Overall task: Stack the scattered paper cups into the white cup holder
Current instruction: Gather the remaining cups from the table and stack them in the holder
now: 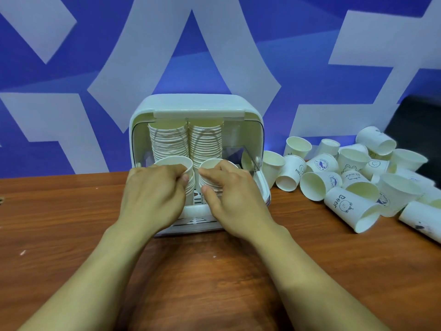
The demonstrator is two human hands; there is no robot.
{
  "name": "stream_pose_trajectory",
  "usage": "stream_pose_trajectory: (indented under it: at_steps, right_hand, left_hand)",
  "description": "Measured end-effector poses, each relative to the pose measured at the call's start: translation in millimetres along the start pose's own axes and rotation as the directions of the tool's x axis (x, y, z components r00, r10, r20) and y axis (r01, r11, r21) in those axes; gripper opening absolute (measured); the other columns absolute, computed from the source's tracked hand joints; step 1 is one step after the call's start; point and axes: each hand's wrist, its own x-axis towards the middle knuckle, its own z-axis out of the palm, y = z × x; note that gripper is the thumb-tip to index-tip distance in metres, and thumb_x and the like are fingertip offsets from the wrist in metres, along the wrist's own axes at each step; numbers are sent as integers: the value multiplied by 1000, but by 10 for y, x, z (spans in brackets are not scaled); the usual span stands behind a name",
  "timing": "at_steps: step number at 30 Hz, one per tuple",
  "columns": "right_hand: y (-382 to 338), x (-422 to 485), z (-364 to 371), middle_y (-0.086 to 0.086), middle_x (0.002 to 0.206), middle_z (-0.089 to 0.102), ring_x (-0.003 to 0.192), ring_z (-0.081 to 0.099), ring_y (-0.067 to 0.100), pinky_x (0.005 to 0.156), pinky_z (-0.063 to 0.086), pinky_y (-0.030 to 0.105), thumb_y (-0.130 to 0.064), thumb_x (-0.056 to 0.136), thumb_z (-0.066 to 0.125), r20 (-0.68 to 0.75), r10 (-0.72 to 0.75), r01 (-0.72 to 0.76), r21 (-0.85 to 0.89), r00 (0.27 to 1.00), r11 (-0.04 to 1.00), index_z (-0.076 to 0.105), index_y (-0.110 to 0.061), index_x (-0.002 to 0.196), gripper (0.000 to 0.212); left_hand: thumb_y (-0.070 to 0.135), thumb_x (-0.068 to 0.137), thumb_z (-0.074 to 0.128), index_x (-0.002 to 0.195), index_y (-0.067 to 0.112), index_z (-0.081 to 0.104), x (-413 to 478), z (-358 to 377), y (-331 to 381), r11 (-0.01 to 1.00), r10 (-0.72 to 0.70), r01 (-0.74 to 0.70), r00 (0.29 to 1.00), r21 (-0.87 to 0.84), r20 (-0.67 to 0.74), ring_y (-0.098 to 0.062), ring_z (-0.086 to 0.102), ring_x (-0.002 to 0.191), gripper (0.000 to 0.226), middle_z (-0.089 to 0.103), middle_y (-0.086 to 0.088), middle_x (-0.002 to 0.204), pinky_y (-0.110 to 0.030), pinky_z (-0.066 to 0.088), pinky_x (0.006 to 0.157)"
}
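The white cup holder (pixel 198 103) stands open on the wooden table, straight ahead. Two tall stacks of paper cups (pixel 168 139) fill its back. In front of them stand two short stacks. My left hand (pixel 155 194) grips the left front stack (pixel 176 163) at its rim and side. My right hand (pixel 229 192) grips the right front stack (pixel 211 164) the same way. A pile of scattered paper cups (pixel 346 177) with printed bears and whales lies on the table to the right.
A blue and white patterned wall (pixel 71 68) rises right behind the holder. The holder's clear lid (pixel 248 158) hangs open on its right side. A dark object (pixel 415 120) sits at the far right behind the loose cups. Bare wooden table (pixel 202 271) lies in front.
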Motion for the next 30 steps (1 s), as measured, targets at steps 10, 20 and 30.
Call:
stream_pose_trajectory:
  at_steps: [10, 20, 30]
  right_hand:
    - [-51, -15, 15, -1, 91, 56, 89, 56, 23, 83, 47, 47, -23, 85, 59, -8, -15, 15, -34, 1000, 999, 68, -16, 119, 35]
    - [-110, -50, 2, 0, 97, 55, 93, 55, 25, 89, 44, 43, -26, 84, 59, 25, -9, 12, -114, 1000, 993, 64, -16, 125, 42]
    - [-167, -95, -99, 3, 104, 56, 97, 54, 25, 85, 47, 43, -15, 80, 61, -73, -30, 25, -59, 997, 998, 66, -12, 120, 40]
  left_hand:
    - [46, 98, 21, 71, 29, 43, -3, 103, -4, 998, 24, -29, 997, 60, 73, -26, 58, 86, 39, 54, 2, 66, -37, 33, 76]
    - [49, 92, 43, 96, 29, 52, -34, 98, 46, 991, -26, 6, 989, 135, 145, -20, 50, 105, 22, 61, 6, 98, -37, 30, 92]
    - [41, 81, 49, 111, 32, 64, -76, 45, 320, 988, -101, 82, 984, -133, -147, -23, 56, 102, 35, 61, 7, 104, -42, 37, 92]
